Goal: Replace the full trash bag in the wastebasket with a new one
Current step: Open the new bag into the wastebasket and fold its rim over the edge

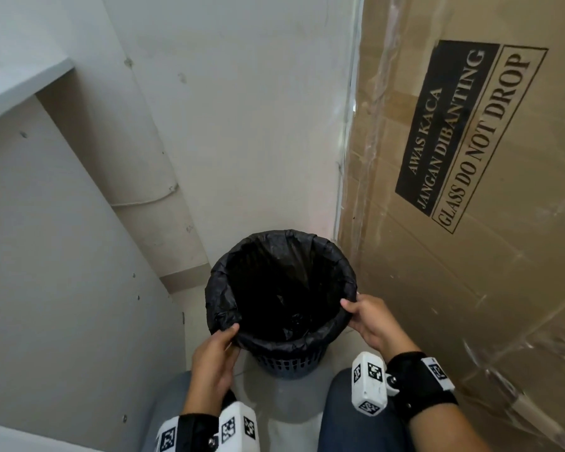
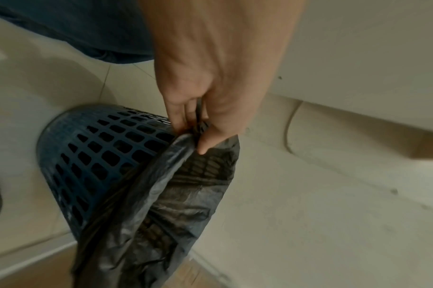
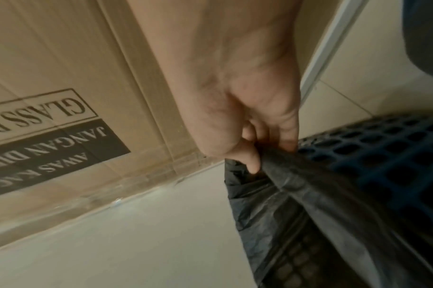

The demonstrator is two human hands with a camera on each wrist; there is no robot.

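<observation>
A dark blue lattice wastebasket (image 1: pixel 287 363) stands on the floor in a corner. A black trash bag (image 1: pixel 274 256) lines it, its edge folded over the rim all round. My left hand (image 1: pixel 221 340) pinches the bag's folded edge at the near left of the rim. In the left wrist view the same left hand (image 2: pixel 198 132) holds the bag's (image 2: pixel 176 194) edge between thumb and fingers over the basket's (image 2: pixel 99 152) wall. My right hand (image 1: pixel 356 309) grips the bag's edge at the near right of the rim; the right wrist view shows this right hand (image 3: pixel 262 155) pinching the bag (image 3: pixel 309 194).
A tall cardboard box (image 1: pixel 470 190) marked "GLASS DO NOT DROP" stands close on the right of the basket. A pale wall (image 1: pixel 242 125) is behind, and a white slanted panel (image 1: pixel 62 256) on the left. My knees (image 1: pixel 356 419) are just before the basket.
</observation>
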